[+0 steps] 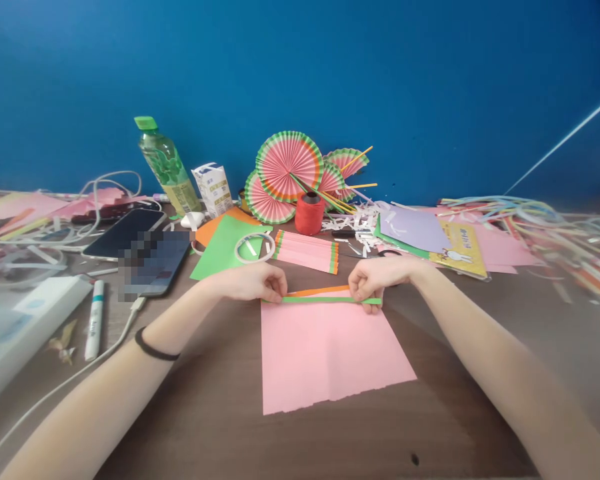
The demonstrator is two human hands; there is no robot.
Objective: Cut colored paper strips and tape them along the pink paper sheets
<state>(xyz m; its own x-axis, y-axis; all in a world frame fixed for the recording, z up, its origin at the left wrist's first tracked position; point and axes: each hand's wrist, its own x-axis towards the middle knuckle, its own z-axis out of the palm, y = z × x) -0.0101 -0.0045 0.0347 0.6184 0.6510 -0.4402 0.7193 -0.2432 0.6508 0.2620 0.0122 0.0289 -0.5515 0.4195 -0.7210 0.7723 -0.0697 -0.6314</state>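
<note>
A pink paper sheet lies flat on the brown table, with a green and an orange strip along its far edge. My left hand pinches the left end of that banded edge, fingers closed on it. My right hand pinches the right end the same way. The edge looks folded over between the two hands.
Behind the hands lie a pleated pink strip, a tape ring on green paper, a red thread spool and round paper fans. At the left are a phone, a marker, cables, a green bottle and a small carton. Loose paper and strips cover the right.
</note>
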